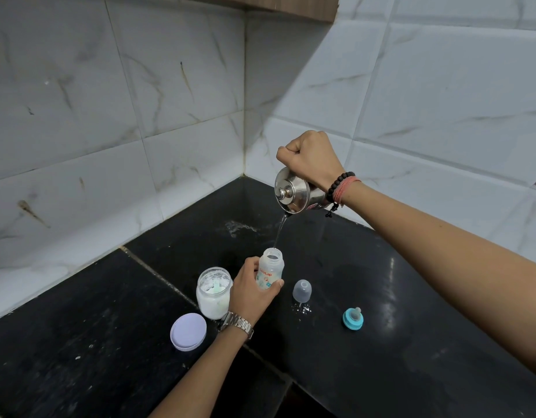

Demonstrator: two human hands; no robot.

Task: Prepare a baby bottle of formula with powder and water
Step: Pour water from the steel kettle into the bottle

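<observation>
Two forearms are reaching in from the near edge of the black worktop (381,297), which is running back into a tiled corner. Only the head view is showing this.

The left hand (251,292), with a wristwatch (236,324) behind it, is wrapping its fingers around the open baby bottle (269,271) standing near the middle of the worktop. The right hand (309,159) is clenching the handle of a steel jug (295,193), tipped well above the bottle, and a thin stream of water (280,232) is falling into the bottle's mouth.

Just left of the bottle an open powder jar (214,292) is standing, its lid (188,331) lying nearer the front edge. To the right are a clear cap (302,291) and, further right, a blue teat ring (353,318), both well apart from the bottle.

To pour well, the person is probably best keeping the stream thin, the bottle upright and steady, and watching the level, since the fall is long and the mouth narrow.
</observation>
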